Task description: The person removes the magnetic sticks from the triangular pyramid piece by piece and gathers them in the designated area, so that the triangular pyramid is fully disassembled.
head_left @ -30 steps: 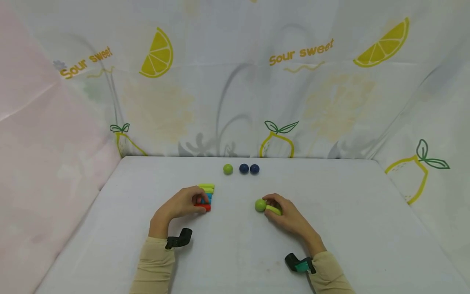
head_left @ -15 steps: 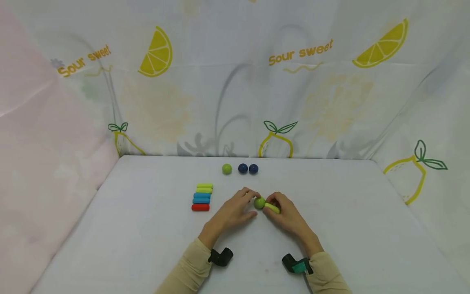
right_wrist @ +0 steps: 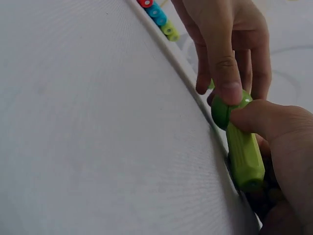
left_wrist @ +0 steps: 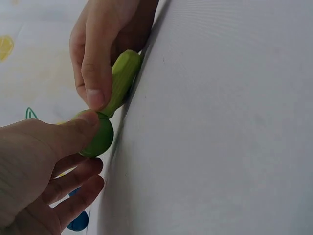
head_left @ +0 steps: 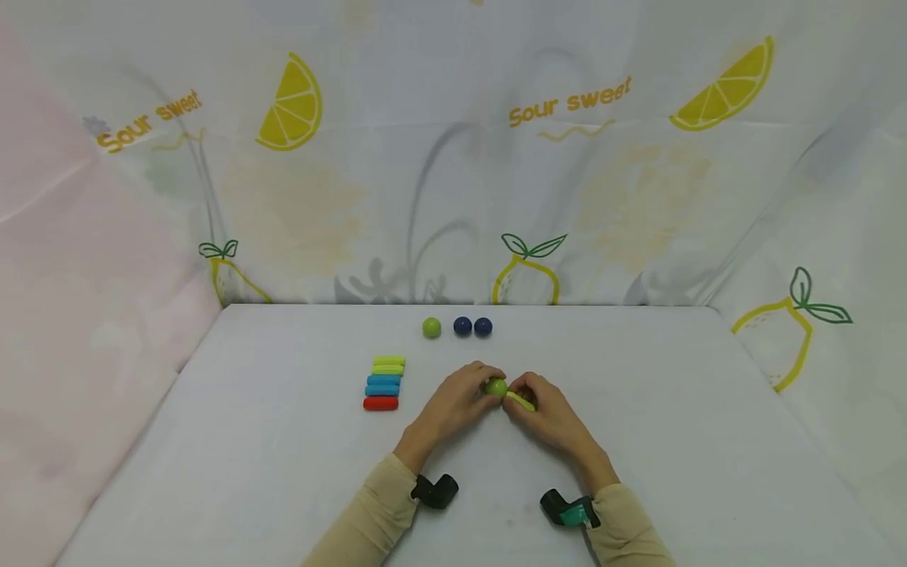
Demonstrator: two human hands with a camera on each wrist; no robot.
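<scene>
Between thumb and fingers, my left hand [head_left: 460, 400] grips a glossy green ball [left_wrist: 100, 139]. My right hand [head_left: 551, 413] pinches a short yellow-green ribbed stick [right_wrist: 244, 156] near the end that meets the ball. Ball and stick touch end to end, low over the white table; whether they are joined I cannot tell. In the left wrist view the right thumb lies along the stick, and the left thumb presses on the ball. The lower fingers of the left hand are spread and loosely bent.
Left of the hands lies a row of sticks: yellow-green ones [head_left: 388, 365], blue ones [head_left: 383, 385] and a red one [head_left: 380, 404]. Farther back sit another green ball [head_left: 431, 327] and two dark blue balls [head_left: 472, 326]. A printed cloth [head_left: 397, 157] hangs behind the white table [head_left: 248, 472].
My left hand has left the row of sticks, moved right to the green ball and taken hold of it. The right hand keeps its pinch on the stick, almost in place.
</scene>
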